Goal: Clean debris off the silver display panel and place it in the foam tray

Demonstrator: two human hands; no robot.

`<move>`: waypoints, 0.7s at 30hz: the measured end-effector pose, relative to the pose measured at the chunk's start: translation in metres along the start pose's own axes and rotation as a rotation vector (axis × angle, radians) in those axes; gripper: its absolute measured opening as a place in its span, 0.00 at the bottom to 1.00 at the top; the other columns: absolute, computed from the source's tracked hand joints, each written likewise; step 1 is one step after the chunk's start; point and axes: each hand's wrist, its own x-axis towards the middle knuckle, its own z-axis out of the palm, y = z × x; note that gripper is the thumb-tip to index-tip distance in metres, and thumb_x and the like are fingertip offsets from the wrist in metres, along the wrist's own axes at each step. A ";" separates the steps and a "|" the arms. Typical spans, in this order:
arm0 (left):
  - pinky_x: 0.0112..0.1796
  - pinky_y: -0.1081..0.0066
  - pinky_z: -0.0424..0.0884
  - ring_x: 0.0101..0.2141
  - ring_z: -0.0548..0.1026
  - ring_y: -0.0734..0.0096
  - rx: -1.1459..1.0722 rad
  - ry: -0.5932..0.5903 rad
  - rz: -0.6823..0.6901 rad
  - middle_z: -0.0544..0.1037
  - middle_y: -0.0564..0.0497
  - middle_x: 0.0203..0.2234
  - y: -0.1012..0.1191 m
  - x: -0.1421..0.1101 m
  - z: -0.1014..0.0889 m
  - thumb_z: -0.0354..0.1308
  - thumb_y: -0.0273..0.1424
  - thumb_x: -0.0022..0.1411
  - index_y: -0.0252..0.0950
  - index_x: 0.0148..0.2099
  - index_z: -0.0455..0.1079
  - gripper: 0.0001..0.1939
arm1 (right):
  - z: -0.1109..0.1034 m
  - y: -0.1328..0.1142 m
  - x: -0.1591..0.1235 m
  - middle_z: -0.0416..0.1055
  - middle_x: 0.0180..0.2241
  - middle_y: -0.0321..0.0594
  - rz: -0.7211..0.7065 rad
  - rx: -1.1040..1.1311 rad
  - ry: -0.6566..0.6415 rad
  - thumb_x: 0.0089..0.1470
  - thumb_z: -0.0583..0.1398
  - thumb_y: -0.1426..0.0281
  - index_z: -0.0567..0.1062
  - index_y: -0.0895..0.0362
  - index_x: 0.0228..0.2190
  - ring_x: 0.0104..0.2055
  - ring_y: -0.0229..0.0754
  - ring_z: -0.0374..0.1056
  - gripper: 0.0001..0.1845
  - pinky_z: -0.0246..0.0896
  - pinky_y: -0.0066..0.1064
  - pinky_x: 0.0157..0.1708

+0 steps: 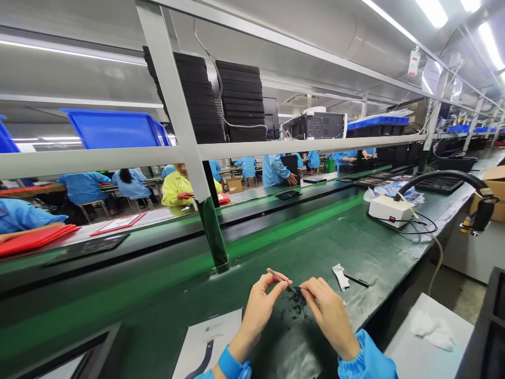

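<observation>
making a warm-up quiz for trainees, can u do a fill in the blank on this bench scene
Between the left hand and right hand lie small ____ pieces.
Of the two hands, the ____ one holds tweezers.
The white box on the workbench has a ____ switch.
The plastic bin at upper left is ____.

Missing words: black; left; red; blue.

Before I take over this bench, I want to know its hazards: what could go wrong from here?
The slim tool in the left hand points toward the right hand, so a slip might jab it. The tiny black pieces seem loose between the hands and could get scattered. The black stick lies near the right edge of the bench and might get knocked off.
</observation>
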 end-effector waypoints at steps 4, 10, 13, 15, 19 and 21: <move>0.48 0.57 0.67 0.40 0.76 0.54 0.011 -0.002 0.012 0.81 0.45 0.33 0.000 0.000 0.000 0.61 0.43 0.52 0.37 0.33 0.76 0.15 | 0.001 -0.002 0.000 0.70 0.31 0.34 -0.028 -0.022 0.010 0.68 0.48 0.69 0.71 0.53 0.34 0.34 0.40 0.65 0.13 0.58 0.30 0.31; 0.46 0.61 0.68 0.38 0.76 0.57 0.001 0.018 0.060 0.80 0.47 0.32 0.006 -0.002 0.008 0.61 0.40 0.54 0.37 0.32 0.76 0.11 | 0.006 -0.006 0.006 0.71 0.30 0.38 -0.092 -0.192 -0.025 0.70 0.45 0.67 0.74 0.54 0.36 0.34 0.43 0.65 0.19 0.58 0.33 0.32; 0.44 0.63 0.69 0.36 0.76 0.59 -0.006 0.067 0.107 0.79 0.48 0.30 0.011 -0.006 0.014 0.60 0.38 0.55 0.38 0.30 0.75 0.10 | 0.007 -0.004 0.009 0.71 0.28 0.37 -0.121 -0.230 -0.042 0.69 0.45 0.67 0.75 0.54 0.36 0.32 0.42 0.65 0.20 0.58 0.33 0.30; 0.42 0.64 0.69 0.35 0.76 0.60 -0.015 0.111 0.146 0.78 0.48 0.28 0.019 -0.006 0.013 0.61 0.38 0.55 0.38 0.29 0.75 0.09 | 0.004 0.001 0.007 0.72 0.29 0.38 -0.111 -0.239 -0.055 0.69 0.46 0.68 0.76 0.54 0.37 0.33 0.42 0.66 0.19 0.58 0.33 0.32; 0.41 0.69 0.68 0.34 0.73 0.67 -0.074 0.354 0.270 0.77 0.52 0.29 0.053 0.002 -0.011 0.59 0.40 0.60 0.38 0.31 0.72 0.11 | -0.003 0.018 -0.005 0.73 0.31 0.39 0.027 -0.287 -0.132 0.68 0.48 0.69 0.76 0.54 0.36 0.36 0.43 0.69 0.17 0.59 0.33 0.33; 0.45 0.71 0.66 0.38 0.72 0.69 -0.101 0.495 0.346 0.77 0.54 0.31 0.072 0.007 -0.026 0.57 0.45 0.61 0.40 0.34 0.70 0.14 | -0.005 0.024 -0.011 0.73 0.31 0.38 0.096 -0.283 -0.168 0.67 0.49 0.69 0.75 0.54 0.34 0.36 0.42 0.70 0.16 0.59 0.31 0.33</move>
